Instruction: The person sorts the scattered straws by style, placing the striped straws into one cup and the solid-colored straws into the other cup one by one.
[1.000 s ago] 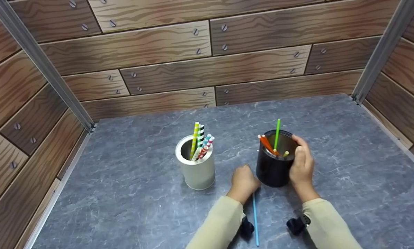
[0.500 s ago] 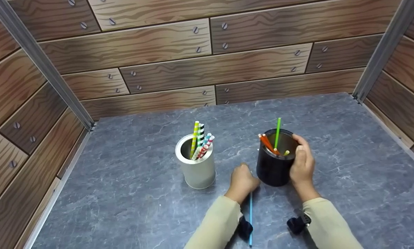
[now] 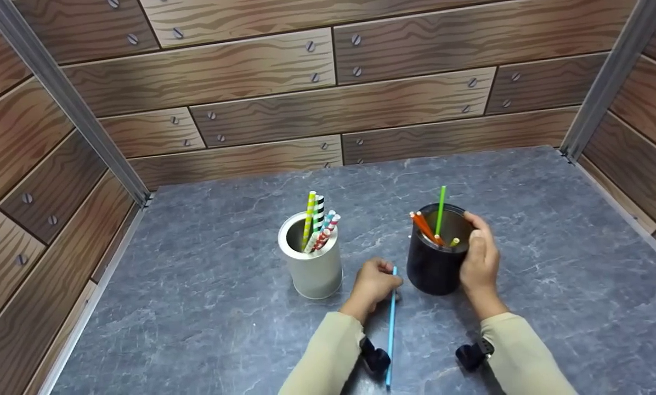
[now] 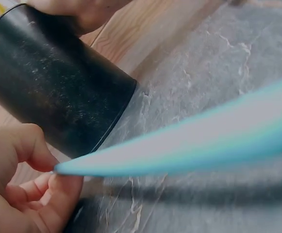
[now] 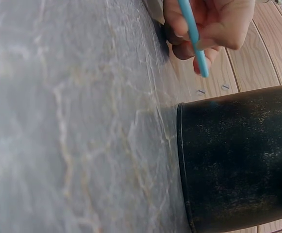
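My left hand pinches a plain light-blue straw near its far end, between thumb and fingers. The straw runs back toward me beside the forearm. In the left wrist view the straw looms large, leading to the pinching fingertips. To the right stands a black cylindrical cup, upright on the table. My right hand holds its right side, with fingers at the rim. Inside it are a green straw, orange straws and a short yellowish one.
Left of my hands a white cylindrical cup holds several patterned straws. The grey marbled table meets wood-patterned walls at the back and sides, with metal posts in the corners.
My left hand has shifted left and turned, so its thumb and the straw's far end now show. The blue straw moved left with it. The right hand and black cup stay nearly still.
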A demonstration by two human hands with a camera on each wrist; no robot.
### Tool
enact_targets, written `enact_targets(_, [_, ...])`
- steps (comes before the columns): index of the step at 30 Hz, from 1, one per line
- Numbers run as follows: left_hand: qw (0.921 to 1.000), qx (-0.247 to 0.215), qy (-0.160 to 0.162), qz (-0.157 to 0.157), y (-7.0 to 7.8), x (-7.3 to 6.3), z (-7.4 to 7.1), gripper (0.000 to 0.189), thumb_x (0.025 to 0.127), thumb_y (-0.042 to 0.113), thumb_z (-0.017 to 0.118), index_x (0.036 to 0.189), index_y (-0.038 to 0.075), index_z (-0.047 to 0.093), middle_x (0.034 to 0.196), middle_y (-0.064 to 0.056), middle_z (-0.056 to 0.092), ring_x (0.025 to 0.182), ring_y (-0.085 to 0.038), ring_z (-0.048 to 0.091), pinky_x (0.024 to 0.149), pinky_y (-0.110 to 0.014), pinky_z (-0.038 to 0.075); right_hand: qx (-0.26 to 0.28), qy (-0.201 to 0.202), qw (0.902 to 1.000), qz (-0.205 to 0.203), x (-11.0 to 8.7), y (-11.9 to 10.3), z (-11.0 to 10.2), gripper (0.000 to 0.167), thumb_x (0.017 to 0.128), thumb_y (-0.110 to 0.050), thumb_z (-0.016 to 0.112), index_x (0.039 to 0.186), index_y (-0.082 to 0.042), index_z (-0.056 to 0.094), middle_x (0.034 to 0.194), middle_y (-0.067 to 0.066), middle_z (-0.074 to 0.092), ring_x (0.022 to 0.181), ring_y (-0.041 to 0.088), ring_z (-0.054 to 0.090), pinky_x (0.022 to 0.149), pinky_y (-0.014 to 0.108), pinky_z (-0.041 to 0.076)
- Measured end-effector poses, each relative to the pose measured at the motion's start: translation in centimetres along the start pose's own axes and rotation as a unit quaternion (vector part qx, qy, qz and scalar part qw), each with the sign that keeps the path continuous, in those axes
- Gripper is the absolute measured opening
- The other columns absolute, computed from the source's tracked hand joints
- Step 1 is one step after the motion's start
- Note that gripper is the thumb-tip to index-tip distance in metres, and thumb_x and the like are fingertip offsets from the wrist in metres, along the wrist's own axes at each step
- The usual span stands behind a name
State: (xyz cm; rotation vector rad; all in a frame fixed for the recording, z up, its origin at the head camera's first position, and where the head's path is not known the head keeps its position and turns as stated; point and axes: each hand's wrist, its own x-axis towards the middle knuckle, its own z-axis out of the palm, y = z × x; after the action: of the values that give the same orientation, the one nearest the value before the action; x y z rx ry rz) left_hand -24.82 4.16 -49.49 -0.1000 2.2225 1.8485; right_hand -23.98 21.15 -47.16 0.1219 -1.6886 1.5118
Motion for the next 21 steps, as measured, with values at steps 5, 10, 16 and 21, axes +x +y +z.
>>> enact_targets(5, [0.9937,-0.111,0.003,-0.016,-0.1,0.0,-0.5,0.023,0.07,-0.01,0.055,0.09,0.001,0.052,0.081,-0.004,0.05,0.051,-0.013,0.051,0.047,-0.026,0.052,0.005,-0.001,1.0,-0.002,0.1,0.0,0.0,0.038,0.092,0.0,0.027,0.116,0.017,0.052,0.114,-0.005,0.06,0.104,0.001,0.051,0.091,0.014,0.037])
enact_targets(10, [0.9909,-0.126,0.045,-0.013,1.0,-0.2,-1.0,0.026,0.069,-0.008,0.052,0.093,0.001,0.055,0.072,-0.002,0.055,0.046,-0.012,0.054,0.044,-0.023,0.049,0.014,-0.002,0.9998,0.011,0.0,0.1,0.0,0.038,0.092,-0.001,0.029,0.117,0.013,0.054,0.113,-0.009,0.06,0.104,0.002,0.051,0.092,0.015,0.038])
enact_targets(16, [0.9845,-0.159,0.05,0.055,3.6,-1.2,-1.7,0.029,0.069,-0.011,0.05,0.098,-0.006,0.055,0.067,0.0,0.049,0.047,-0.011,0.053,0.05,-0.024,0.053,0.018,-0.003,0.9997,0.013,0.0,0.2,-0.1,0.039,0.092,-0.002,0.029,0.118,0.012,0.054,0.113,-0.011,0.06,0.105,0.002,0.051,0.093,0.015,0.037])
enact_targets(21, [0.9768,-0.169,0.062,0.116,5.7,-2.3,-2.2,0.032,0.067,-0.014,0.049,0.097,-0.004,0.054,0.065,0.001,0.045,0.048,-0.009,0.05,0.05,-0.025,0.053,0.009,-0.004,0.9999,0.011,-0.1,0.5,-0.1,0.039,0.092,-0.002,0.028,0.118,0.013,0.053,0.115,-0.009,0.06,0.106,0.0,0.05,0.093,0.014,0.036])
